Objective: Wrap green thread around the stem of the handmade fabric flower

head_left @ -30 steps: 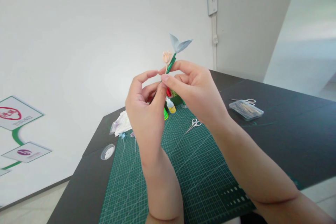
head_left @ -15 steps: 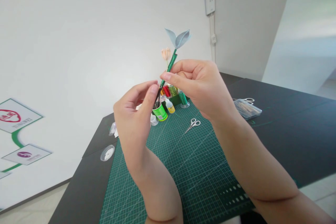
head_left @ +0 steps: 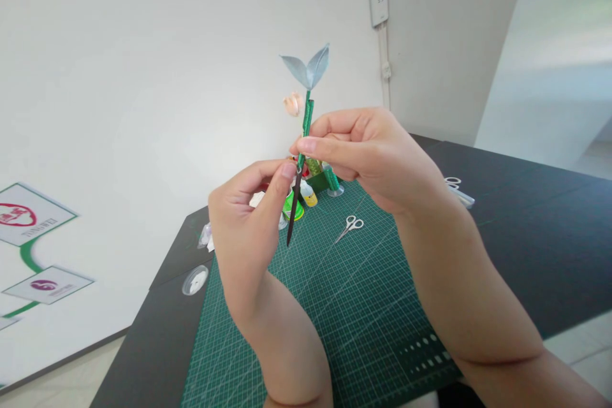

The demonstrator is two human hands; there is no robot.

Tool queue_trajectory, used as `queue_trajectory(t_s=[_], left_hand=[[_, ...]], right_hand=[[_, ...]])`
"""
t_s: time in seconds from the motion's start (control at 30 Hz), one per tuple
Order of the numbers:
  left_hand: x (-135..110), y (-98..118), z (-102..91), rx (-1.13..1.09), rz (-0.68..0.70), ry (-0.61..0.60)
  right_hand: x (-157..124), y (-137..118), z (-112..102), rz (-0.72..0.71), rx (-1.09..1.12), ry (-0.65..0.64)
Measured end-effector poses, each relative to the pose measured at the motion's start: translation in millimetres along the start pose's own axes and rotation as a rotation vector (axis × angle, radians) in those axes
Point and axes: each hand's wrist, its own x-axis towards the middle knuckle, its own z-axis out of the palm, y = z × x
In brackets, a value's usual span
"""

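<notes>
In the head view, both my hands hold up a slim ornament with a green thread-wrapped stem [head_left: 306, 120]. Two pale blue leaves [head_left: 308, 70] spread at its top, and a dark tapered hair stick [head_left: 294, 207] points down from its lower end. My left hand [head_left: 248, 213] is closed, thumb and forefinger pinching the join between stem and stick. Just above, my right hand [head_left: 366, 150] pinches the green stem between thumb and fingers. A peach flower [head_left: 292, 104] shows left of the stem; whether it is attached, I cannot tell.
White-handled scissors [head_left: 351, 226] lie on the green cutting mat [head_left: 344, 306]. Behind my hands stand a green can [head_left: 297, 209], a small yellow-labelled bottle [head_left: 308, 194] and thread spools [head_left: 331, 178]. A round clear dish [head_left: 195, 280] sits left; more scissors [head_left: 452, 182] lie right.
The ornament has swung more upright, its leaves shifting left and turning. The dark stick's lower end now shows below my left fingers, which have dropped slightly. Both hands keep their pinch.
</notes>
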Motion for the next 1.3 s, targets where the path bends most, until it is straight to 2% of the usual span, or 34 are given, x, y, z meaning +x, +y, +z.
queue_trajectory(t_s=[0.37, 0.57, 0.73, 0.9, 1.03, 1.13, 1.3], left_hand=[[-3, 8, 1.8, 0.002, 0.045, -0.010], [-3, 9, 2.1, 0.011, 0.025, -0.041], [-2, 8, 2.4, 0.057, 0.028, 0.051], [-3, 11, 6.3, 0.143, 0.050, -0.018], [-3, 14, 14.0, 0.254, 0.071, 0.031], [-3, 13, 16.0, 0.297, 0.083, 0.039], [-3, 12, 11.6, 0.212, 0.047, -0.050]], right_hand=[[3, -1, -11, 0.068, 0.131, -0.173], [4, -1, -11, 0.072, 0.207, -0.204], [2, -3, -8, 0.037, 0.090, -0.078], [1, -1, -3, -0.044, -0.041, 0.069], [1, 1, 3, -0.122, -0.123, 0.153], [-1, 0, 7, -0.132, -0.136, 0.169], [-2, 0, 9, -0.124, -0.056, 0.121]])
